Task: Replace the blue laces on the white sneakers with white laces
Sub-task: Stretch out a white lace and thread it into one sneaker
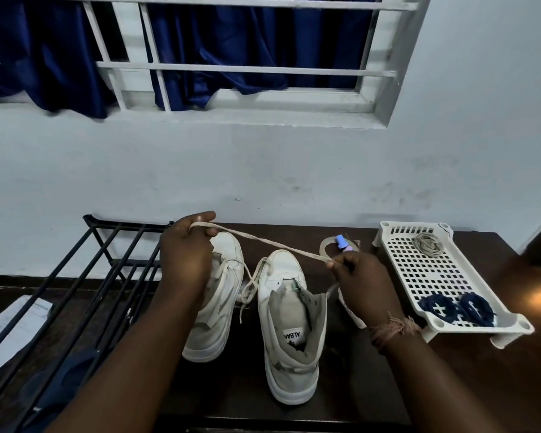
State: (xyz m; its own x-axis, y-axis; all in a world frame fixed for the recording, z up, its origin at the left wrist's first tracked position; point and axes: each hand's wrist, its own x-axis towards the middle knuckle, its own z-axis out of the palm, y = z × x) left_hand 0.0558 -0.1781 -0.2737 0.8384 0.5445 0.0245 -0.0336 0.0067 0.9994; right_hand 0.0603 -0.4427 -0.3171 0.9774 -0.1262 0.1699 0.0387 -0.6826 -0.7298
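Sneakers (256,310) on dark table (497,385)

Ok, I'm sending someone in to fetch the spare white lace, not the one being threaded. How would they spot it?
Start at the white perforated tray on the right of the dark table. The spare white lace lies coiled at the tray's far end, near the wall. The two coils at the near end are blue laces; this one is pale.
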